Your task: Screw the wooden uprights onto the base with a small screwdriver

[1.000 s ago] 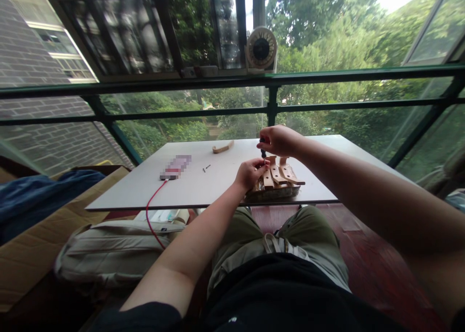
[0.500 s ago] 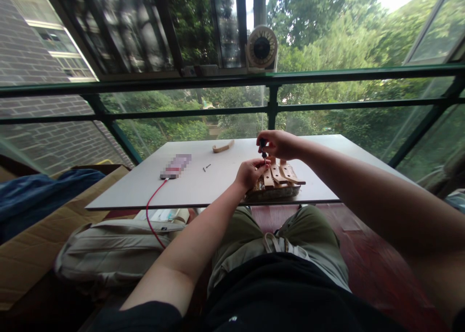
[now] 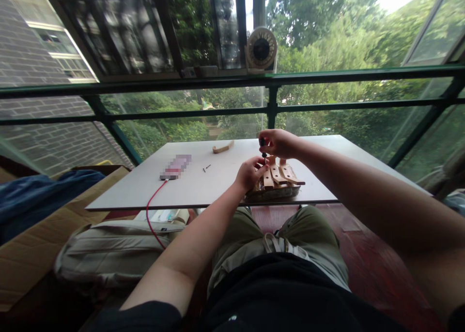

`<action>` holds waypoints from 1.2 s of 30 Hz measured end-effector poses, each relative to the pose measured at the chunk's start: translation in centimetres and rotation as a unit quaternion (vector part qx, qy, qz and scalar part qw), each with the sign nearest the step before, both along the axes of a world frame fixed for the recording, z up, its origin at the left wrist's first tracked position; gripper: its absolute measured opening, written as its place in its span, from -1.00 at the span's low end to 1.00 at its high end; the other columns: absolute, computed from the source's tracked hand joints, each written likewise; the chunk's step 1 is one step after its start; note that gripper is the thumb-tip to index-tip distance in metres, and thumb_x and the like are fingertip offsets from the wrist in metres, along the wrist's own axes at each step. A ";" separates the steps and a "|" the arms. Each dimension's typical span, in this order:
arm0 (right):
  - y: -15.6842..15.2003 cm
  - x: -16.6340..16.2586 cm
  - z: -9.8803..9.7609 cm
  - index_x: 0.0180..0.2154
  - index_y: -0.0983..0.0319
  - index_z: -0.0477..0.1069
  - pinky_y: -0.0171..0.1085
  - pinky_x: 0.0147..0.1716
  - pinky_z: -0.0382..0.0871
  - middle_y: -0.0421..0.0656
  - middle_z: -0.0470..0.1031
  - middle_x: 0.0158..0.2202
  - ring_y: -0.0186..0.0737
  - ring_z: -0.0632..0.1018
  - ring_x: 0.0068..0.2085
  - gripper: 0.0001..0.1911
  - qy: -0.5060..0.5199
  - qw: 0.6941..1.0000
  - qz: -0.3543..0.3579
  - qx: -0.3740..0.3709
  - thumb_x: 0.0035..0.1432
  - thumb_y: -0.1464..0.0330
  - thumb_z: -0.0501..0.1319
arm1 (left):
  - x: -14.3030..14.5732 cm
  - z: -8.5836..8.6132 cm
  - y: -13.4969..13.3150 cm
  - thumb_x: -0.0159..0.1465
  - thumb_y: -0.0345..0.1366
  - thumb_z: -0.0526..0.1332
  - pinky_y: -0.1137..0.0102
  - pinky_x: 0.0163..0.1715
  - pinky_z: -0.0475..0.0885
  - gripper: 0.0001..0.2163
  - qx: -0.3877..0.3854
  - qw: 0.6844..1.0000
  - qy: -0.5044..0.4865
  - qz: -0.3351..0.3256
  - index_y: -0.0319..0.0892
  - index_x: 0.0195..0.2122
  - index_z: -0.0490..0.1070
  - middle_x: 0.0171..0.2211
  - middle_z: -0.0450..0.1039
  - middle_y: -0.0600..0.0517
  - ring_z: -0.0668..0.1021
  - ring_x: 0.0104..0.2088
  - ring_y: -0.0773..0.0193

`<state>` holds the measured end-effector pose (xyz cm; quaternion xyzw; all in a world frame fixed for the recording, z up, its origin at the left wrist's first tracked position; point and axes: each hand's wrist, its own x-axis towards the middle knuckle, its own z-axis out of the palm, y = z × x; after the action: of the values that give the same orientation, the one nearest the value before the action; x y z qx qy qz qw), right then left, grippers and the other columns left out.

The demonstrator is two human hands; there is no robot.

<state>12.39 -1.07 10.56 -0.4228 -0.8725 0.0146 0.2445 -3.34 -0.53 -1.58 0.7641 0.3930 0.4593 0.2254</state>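
Note:
My right hand [image 3: 279,143] is closed around the dark handle of a screwdriver [image 3: 263,142], held upright with its tip pointing down. Just below, the fingers of my left hand [image 3: 249,173] pinch the leftmost wooden hook [image 3: 268,179] near the screwdriver's tip. Whether a screw sits between those fingertips is hidden. Two more wooden hooks [image 3: 278,175] with dark holes lie beside it. All of them rest on a brown block [image 3: 278,193], seemingly wrapped in clear film, at the table's front edge.
On the white table [image 3: 203,191] lie a loose curved wooden hook [image 3: 223,148], a couple of small screws [image 3: 207,168] and a blurred-out phone [image 3: 176,167] with a red cable [image 3: 148,211]. A round fan [image 3: 262,48] stands above the green railing [image 3: 225,82]. A pale backpack [image 3: 109,249] sits lower left.
My right hand and the screwdriver have shifted very slightly, with the fingers turned a little on the handle. My left hand stays almost in place at the leftmost hook.

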 end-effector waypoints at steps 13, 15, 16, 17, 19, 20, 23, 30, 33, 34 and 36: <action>-0.2 0.2 -0.8 -0.06 0.22 0.40 -0.34 -0.38 0.27 -0.16 0.55 -0.25 -0.36 0.43 -0.43 -0.64 0.040 0.998 0.049 -0.010 0.05 0.41 0.23 | -0.2 -0.5 0.4 0.25 -0.21 0.24 0.37 -0.16 0.47 -0.83 0.032 0.999 -0.011 -0.003 -0.18 -0.22 0.52 -0.28 0.60 0.00 0.59 -0.28 0.28; -0.2 0.2 -0.8 -0.03 0.22 0.39 -0.35 -0.36 0.30 -0.17 0.57 -0.24 -0.37 0.45 -0.42 -0.61 0.071 0.995 0.060 -0.045 0.06 0.50 0.16 | -0.2 -0.7 0.6 0.25 -0.21 0.23 0.37 -0.16 0.47 -0.82 0.033 0.999 -0.009 -0.005 -0.18 -0.21 0.51 -0.27 0.60 0.00 0.59 -0.28 0.28; -0.2 0.2 -0.8 -0.04 0.22 0.40 -0.36 -0.35 0.31 -0.17 0.58 -0.25 -0.37 0.47 -0.41 -0.61 0.082 0.993 0.065 -0.061 0.06 0.53 0.14 | -0.2 -0.7 0.6 0.26 -0.21 0.23 0.37 -0.16 0.47 -0.82 0.034 0.999 -0.008 -0.005 -0.18 -0.20 0.51 -0.27 0.60 0.00 0.59 -0.27 0.28; -0.2 0.1 -0.7 -0.05 0.23 0.42 -0.36 -0.33 0.32 -0.17 0.58 -0.26 -0.37 0.48 -0.40 -0.61 0.089 0.991 0.068 -0.072 0.07 0.55 0.12 | -0.2 -0.8 0.7 0.26 -0.22 0.23 0.37 -0.16 0.48 -0.82 0.035 0.999 -0.007 -0.004 -0.18 -0.20 0.51 -0.26 0.60 -0.01 0.59 -0.27 0.27; 0.0 0.1 -0.7 -0.08 0.23 0.44 -0.36 -0.31 0.33 -0.18 0.58 -0.29 -0.36 0.50 -0.38 -0.64 0.094 0.990 0.071 -0.078 0.08 0.57 0.10 | -0.2 -0.8 0.7 0.26 -0.23 0.23 0.37 -0.17 0.48 -0.83 0.039 0.999 -0.004 -0.002 -0.18 -0.20 0.51 -0.26 0.60 -0.01 0.59 -0.27 0.27; 0.1 0.1 -0.7 -0.10 0.23 0.44 -0.36 -0.30 0.33 -0.18 0.58 -0.31 -0.35 0.50 -0.38 -0.66 0.092 0.991 0.070 -0.072 0.08 0.56 0.11 | -0.2 -0.8 0.7 0.26 -0.24 0.22 0.37 -0.17 0.48 -0.84 0.041 0.999 -0.002 -0.001 -0.18 -0.20 0.51 -0.26 0.60 -0.02 0.59 -0.27 0.26; 0.6 0.3 -0.9 -0.15 0.23 0.46 -0.35 -0.34 0.30 -0.18 0.56 -0.32 -0.34 0.47 -0.39 -0.74 0.071 0.995 0.057 -0.032 0.09 0.49 0.17 | -0.1 -0.6 0.5 0.26 -0.24 0.22 0.37 -0.19 0.49 -0.84 0.042 0.999 0.005 -0.004 -0.16 -0.21 0.51 -0.27 0.60 -0.01 0.59 -0.28 0.26; 1.1 0.3 -1.3 -0.19 0.22 0.44 -0.34 -0.43 0.18 -0.21 0.48 -0.38 -0.36 0.37 -0.46 -0.80 0.030 0.999 0.015 0.015 0.09 0.36 0.24 | 0.1 0.0 0.0 0.27 -0.23 0.21 0.40 -0.25 0.50 -0.85 0.012 1.000 0.018 -0.003 -0.16 -0.24 0.51 -0.31 0.60 0.00 0.59 -0.34 0.28; 1.1 0.0 -1.3 -0.17 0.21 0.42 -0.32 -0.44 0.17 -0.21 0.47 -0.39 -0.36 0.35 -0.48 -0.79 0.026 1.000 0.002 0.008 0.11 0.35 0.22 | 0.1 0.1 -0.2 0.27 -0.22 0.21 0.41 -0.28 0.50 -0.84 0.010 1.000 0.021 0.000 -0.16 -0.24 0.51 -0.33 0.59 0.01 0.59 -0.35 0.29; 1.0 -0.1 -1.3 -0.16 0.20 0.42 -0.32 -0.43 0.17 -0.21 0.46 -0.39 -0.35 0.35 -0.48 -0.79 0.025 1.000 0.001 0.007 0.11 0.34 0.22 | 0.1 0.2 -0.2 0.27 -0.21 0.21 0.41 -0.28 0.49 -0.84 0.009 1.000 0.022 0.001 -0.16 -0.24 0.51 -0.34 0.59 0.01 0.59 -0.36 0.29; 0.9 -0.2 -1.3 -0.16 0.20 0.41 -0.30 -0.42 0.18 -0.20 0.46 -0.39 -0.34 0.35 -0.48 -0.79 0.025 1.000 0.002 0.004 0.12 0.34 0.22 | 0.1 0.2 -0.3 0.27 -0.19 0.21 0.41 -0.30 0.49 -0.82 0.008 1.000 0.022 0.004 -0.16 -0.23 0.51 -0.34 0.59 0.01 0.58 -0.37 0.29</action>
<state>12.23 -0.14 9.22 -0.4193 -0.8672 0.0222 0.2678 -3.21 -0.86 -1.33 0.7743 0.3967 0.4466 0.2089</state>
